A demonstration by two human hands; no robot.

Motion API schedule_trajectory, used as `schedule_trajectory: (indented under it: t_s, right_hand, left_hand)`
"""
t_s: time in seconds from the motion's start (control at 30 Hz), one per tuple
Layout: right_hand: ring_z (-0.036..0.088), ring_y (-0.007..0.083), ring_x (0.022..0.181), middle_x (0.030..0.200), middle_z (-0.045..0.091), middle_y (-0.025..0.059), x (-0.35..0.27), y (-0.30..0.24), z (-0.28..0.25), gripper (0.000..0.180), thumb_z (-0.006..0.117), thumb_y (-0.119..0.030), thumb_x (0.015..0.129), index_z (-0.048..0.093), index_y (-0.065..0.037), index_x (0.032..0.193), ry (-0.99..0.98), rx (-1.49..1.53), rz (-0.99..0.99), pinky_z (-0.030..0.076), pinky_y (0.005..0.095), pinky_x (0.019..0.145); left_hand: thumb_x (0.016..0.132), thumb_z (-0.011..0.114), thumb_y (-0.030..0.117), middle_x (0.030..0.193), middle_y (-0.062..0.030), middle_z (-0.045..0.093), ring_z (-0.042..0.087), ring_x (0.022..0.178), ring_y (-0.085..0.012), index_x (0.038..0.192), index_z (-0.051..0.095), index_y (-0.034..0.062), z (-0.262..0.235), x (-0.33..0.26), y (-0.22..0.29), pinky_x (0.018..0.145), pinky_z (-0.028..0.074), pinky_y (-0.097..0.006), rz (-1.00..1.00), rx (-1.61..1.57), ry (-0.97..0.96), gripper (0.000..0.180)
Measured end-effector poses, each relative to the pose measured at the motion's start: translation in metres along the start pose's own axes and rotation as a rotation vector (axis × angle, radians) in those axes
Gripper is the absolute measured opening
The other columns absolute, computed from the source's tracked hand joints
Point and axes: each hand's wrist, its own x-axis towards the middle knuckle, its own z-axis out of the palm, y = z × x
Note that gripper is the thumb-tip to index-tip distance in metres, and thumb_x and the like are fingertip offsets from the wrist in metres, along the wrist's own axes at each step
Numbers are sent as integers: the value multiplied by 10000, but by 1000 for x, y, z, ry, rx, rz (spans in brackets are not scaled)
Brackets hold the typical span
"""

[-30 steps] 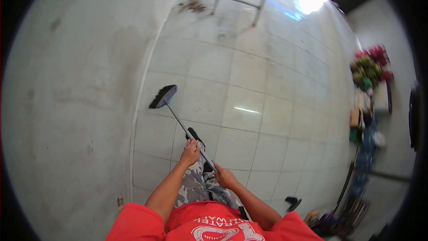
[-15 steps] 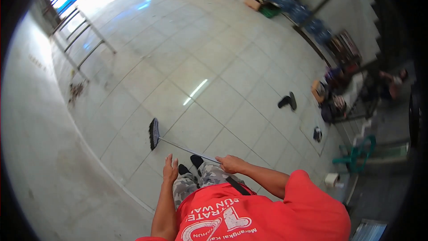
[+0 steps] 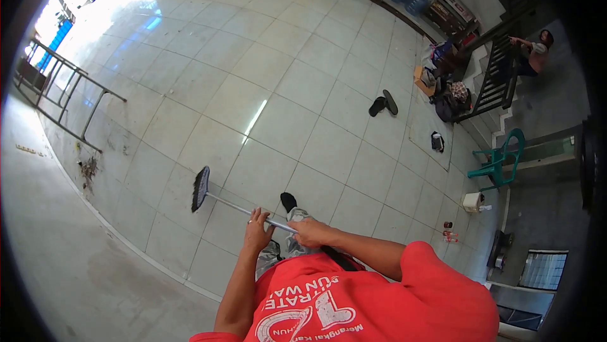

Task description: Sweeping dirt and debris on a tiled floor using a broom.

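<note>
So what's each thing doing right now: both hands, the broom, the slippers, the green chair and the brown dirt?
Right hand: closed around the broom.
Left hand: at the broom, but how tightly it grips can't be told.
Broom: held at a slant, bristles pointing left.
Black slippers: off the feet, on the floor.
Green chair: upright.
Brown dirt: in a scattered patch.

Black-bristled broom head (image 3: 201, 189), grey camouflage trousers (image 3: 298, 215)

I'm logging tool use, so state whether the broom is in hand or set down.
The broom is in hand: the right hand is closed around its handle, and the left hand is at it farther down.
</note>
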Motion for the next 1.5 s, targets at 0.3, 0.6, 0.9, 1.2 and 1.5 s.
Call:
schedule_trajectory:
  t_s: [0.3, 0.6, 0.9, 1.2, 1.5]
  right_hand:
    - [573, 415, 847, 873, 596, 245, 29, 99, -130, 325, 495, -219, 803, 506, -43, 1076, -3, -1, -41, 455, 492, 739]
    - [577, 399, 826, 867, 605, 214, 104, 223, -243, 323, 464, -217, 829, 497, -80, 1120, 86, -172, 52, 465, 483, 723]
    - [573, 386, 838, 920, 605, 199, 13, 326, -263, 407, 500, -209, 810, 474, -96, 1200, 65, -15, -9, 458, 452, 766]
    - [575, 398, 794, 879, 604, 207, -55, 384, -292, 408, 502, -181, 781, 475, -88, 1177, 112, -77, 83, 463, 453, 739]
    - [581, 424, 815, 848, 585, 297, 0, 323, -308, 423, 496, -181, 724, 436, 74, 1056, 38, 128, 73, 467, 462, 739]
  left_hand:
    - [752, 633, 150, 1371, -249, 273, 277, 1275, -356, 1275, 383, -1, -1, 6, -37, 1028, 270, -387, -478, -181, 274, 599]
    - [818, 561, 145, 1398, -238, 229, 273, 1284, -340, 1312, 312, -16, 37, -21, -31, 1032, 251, -374, -1141, -680, 603, 576]
    - [838, 551, 155, 1432, -241, 92, 254, 1291, -353, 1331, 286, -4, 75, 48, 10, 1043, 242, -372, -994, -487, 460, 583]
    - [813, 571, 121, 1434, -224, 113, 286, 1272, -366, 1345, 244, 0, 161, 34, 73, 1016, 281, -386, -1118, -599, 514, 636]
    - [734, 650, 77, 1449, -168, 114, 325, 1246, -371, 1384, 206, 140, 165, 241, 269, 880, 408, -496, -485, -435, 353, 789]
